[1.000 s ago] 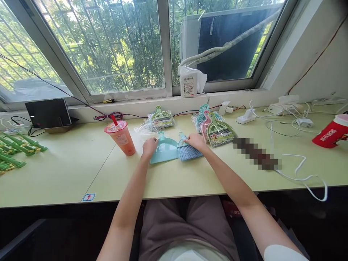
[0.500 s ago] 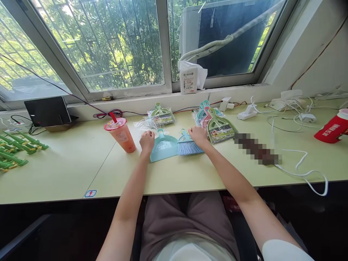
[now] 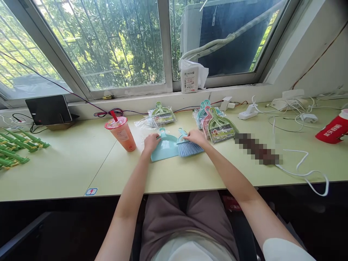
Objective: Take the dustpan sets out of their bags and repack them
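Note:
A light blue dustpan (image 3: pixel 166 148) lies on the table, its handle pointing toward the window. My left hand (image 3: pixel 151 143) is at the pan's upper left edge, with fingers closed on the rim near the handle. Right beside the pan is a small light blue hand brush (image 3: pixel 188 148), bristles facing me. Thumb and fingers of my right hand (image 3: pixel 197 137) pinch the brush's upper right side below its handle. Part of the brush is hidden behind that hand.
Left of the pan stands a sealed drink cup (image 3: pixel 126 136) with a red straw. Wrapped brush sets (image 3: pixel 220 127) lie behind my right hand, another wrapped set (image 3: pixel 163 115) behind the dustpan. A white cable (image 3: pixel 307 172) and red bottle (image 3: pixel 331 128) are on the right.
My left hand has shifted right onto the dustpan's rim. The fingers of my right hand have reached left and down onto the brush. The brush has tilted slightly.

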Demonstrator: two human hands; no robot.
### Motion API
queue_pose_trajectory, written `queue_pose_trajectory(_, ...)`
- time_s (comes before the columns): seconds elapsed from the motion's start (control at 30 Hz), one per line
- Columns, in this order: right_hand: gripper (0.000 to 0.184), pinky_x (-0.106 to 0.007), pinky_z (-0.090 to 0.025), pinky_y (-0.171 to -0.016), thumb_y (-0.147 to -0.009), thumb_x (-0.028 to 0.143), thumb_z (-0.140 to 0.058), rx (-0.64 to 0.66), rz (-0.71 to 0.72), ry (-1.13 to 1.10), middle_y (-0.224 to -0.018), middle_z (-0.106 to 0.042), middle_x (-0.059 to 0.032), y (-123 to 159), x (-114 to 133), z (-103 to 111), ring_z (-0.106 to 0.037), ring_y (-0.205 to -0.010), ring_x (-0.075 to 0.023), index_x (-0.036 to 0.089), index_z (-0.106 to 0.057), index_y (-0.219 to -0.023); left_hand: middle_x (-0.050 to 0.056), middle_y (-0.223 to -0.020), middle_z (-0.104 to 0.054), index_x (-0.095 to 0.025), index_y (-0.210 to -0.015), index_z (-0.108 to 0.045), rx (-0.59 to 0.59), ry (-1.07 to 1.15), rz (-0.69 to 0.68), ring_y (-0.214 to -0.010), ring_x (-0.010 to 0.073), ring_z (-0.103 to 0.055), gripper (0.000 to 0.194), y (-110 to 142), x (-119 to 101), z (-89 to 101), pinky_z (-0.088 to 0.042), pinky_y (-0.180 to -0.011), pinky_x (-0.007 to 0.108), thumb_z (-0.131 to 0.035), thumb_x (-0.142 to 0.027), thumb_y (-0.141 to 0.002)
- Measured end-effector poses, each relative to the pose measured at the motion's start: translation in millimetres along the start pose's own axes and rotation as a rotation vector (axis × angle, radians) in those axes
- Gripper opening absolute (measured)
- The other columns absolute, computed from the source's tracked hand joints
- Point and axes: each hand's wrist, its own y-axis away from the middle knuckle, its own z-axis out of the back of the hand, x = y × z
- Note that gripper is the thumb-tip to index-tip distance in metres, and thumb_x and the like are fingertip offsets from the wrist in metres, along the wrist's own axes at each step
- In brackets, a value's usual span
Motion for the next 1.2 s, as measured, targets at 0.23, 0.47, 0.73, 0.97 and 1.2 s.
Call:
queue_pose_trajectory(0.23, 0.041, -0.026, -0.042, -0.067, -0.084, 0.059, -0.059, -0.121, 0.116, -0.181, -0.087, -0.075, -0.0095, 19, 36, -13, -0.068, -0.087, -0.023, 0.023, -0.078, -0.087, 0.008, -0.098, -0.071, -0.02, -0.099, -0.071, 0.299, 0.731, -0.075, -0.091, 0.0224, -0.064, 0.045, 11, -26, -3.4, -0.05, -0.079, 0.032, -0.053, -0.058, -0.084)
queue_pose_trajectory(0.47, 0.032, -0.028, -0.044, -0.07, -0.089, 0.046, -0.057, -0.149, 0.109, -0.149, -0.09, -0.072, -0.0121, 25, 45, -21, -0.066, -0.088, -0.0246, 0.019, -0.072, -0.082, 0.006, -0.089, -0.071, -0.019, -0.097, -0.072, 0.516, 0.88, -0.14, -0.089, 0.0238, -0.065, 0.048, 25, -42, -7.2, -0.051, -0.077, 0.034, -0.066, -0.061, -0.074)
queue_pose_trajectory(0.73, 0.038, -0.031, -0.046, -0.081, -0.083, 0.037, -0.065, -0.35, 0.194, -0.457, -0.11, -0.069, -0.0097, 8, 25, -19, -0.062, -0.103, -0.0235, 0.02, -0.062, -0.117, 0.005, -0.094, -0.07, -0.02, -0.105, -0.07, 0.343, 0.962, 0.022, -0.083, 0.0204, -0.064, 0.047, 16, -34, -5.9, -0.049, -0.072, 0.03, -0.072, -0.05, -0.069)
queue_pose_trajectory(0.97, 0.037, -0.028, -0.049, -0.07, -0.07, 0.049, -0.072, 0.085, 0.163, -0.915, -0.079, -0.073, -0.0057, -17, 12, -38, -0.066, -0.079, -0.0213, 0.015, -0.075, -0.081, 0.003, -0.087, -0.066, -0.018, -0.097, -0.068, 0.381, 0.953, -0.021, -0.08, 0.0189, -0.06, 0.043, 21, -39, -3.2, -0.044, -0.071, 0.029, -0.072, -0.049, -0.068)
queue_pose_trajectory(1.2, 0.036, -0.029, -0.05, -0.069, -0.059, 0.047, -0.081, 0.017, 0.098, -1.058, -0.074, -0.072, -0.0055, -9, 18, -40, -0.066, -0.077, -0.022, 0.015, -0.077, -0.076, 0.001, -0.077, -0.06, -0.018, -0.082, -0.064, 0.367, 0.965, -0.049, -0.07, 0.0152, -0.055, 0.034, 18, -34, -5.4, -0.039, -0.063, 0.026, -0.074, -0.047, -0.068)
